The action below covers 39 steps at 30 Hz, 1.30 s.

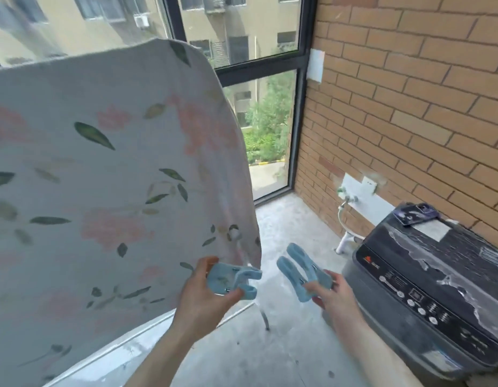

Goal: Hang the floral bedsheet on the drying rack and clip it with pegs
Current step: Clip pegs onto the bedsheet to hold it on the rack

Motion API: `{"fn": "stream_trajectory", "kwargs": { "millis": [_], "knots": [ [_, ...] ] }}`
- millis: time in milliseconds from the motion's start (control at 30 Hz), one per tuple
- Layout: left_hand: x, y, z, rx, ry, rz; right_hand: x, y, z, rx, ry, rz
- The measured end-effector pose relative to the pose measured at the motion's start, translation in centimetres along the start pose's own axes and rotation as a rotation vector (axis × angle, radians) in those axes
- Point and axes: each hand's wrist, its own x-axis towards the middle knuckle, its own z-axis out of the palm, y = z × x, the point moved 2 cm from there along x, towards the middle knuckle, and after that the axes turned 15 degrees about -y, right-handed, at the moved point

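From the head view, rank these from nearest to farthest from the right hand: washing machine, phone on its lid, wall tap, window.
From the right hand:
1. Washing machine, just to its right.
2. Phone, on the lid's far edge.
3. Wall tap, on the brick wall beyond.
4. Window, at the far end.

Bedsheet (108,163) left of washing machine (437,289)

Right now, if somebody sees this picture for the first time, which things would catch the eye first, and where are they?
The large white bedsheet with pink flowers and green leaves fills the left side, draped over a rack. In front of it, low in the middle, the left hand holds one pale blue plastic peg and the right hand holds another pale blue peg. At the lower right stands a dark grey top-loading washing machine against the orange brick wall.
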Motion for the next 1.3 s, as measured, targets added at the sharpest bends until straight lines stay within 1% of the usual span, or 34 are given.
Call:
{"fn": "stream_trajectory", "kwargs": {
  "millis": [100,233,300,367,533,667,733,833,933,1033,1133,1300],
  "knots": [
    [0.0,-0.3,-6.5,0.036,0.057,0.037,1.6,-2.9,5.7,-0.061,-0.046,-0.085],
    [1.1,1.0,-13.9,0.172,0.115,0.13,3.7,-7.9,10.6,-0.084,-0.135,-0.222],
    [1.7,2.4,-17.0,0.229,0.131,0.204,4.3,-10.6,12.3,-0.091,-0.17,-0.29],
    [2.0,4.1,-19.9,0.277,0.144,0.267,4.7,-13.2,13.8,-0.127,-0.204,-0.356],
    [2.9,9.9,-26.1,0.39,0.234,0.403,5.4,-21.5,17.1,-0.219,-0.273,-0.567],
    [4.2,15.1,-29.8,0.508,0.327,0.451,7.2,-27.7,18.3,-0.225,-0.322,-0.689],
    [5.0,17.5,-31.1,0.556,0.354,0.423,8.2,-30.3,18.7,-0.264,-0.336,-0.742],
    [6.6,20.0,-32.7,0.564,0.351,0.327,9.6,-33.8,19.2,-0.288,-0.357,-0.804],
    [8.1,21.3,-33.6,0.547,0.335,0.204,11.0,-37.2,19.6,-0.314,-0.404,-0.861],
    [8.7,21.6,-33.1,0.591,0.344,0.112,12.3,-39.2,19.8,-0.346,-0.448,-0.905],
    [8.8,21.6,-32.4,0.607,0.406,0.105,13.3,-40.4,20.0,-0.328,-0.457,-0.939],
    [9.2,21.9,-32.3,0.664,0.464,0.06,15.0,-42.4,19.3,-0.281,-0.448,-0.992]
  ]
}}
